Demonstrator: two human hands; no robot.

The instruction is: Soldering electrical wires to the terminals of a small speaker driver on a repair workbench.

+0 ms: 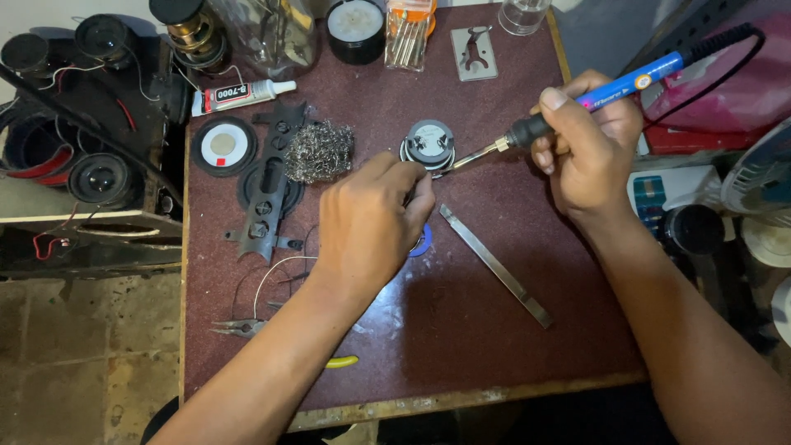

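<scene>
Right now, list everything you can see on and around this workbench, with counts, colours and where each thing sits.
Small round speaker driver: one, black and silver, table centre, iron tip at it.
Blue-handled soldering iron: one, in right hand.
Steel wool tip-cleaning pad: one, grey, left of driver.
Flat metal strip: one, silver, lying diagonally right of centre.
White glue tube: one, upper left.
Black ring with white disc: one, left.
Pliers: one pair, metal jaws, lower left.
Black loudspeakers: several, off the table at left.
Maroon worktable: one.
Left hand: fingers pinched beside the driver.
Right hand: gripping the iron.
</scene>
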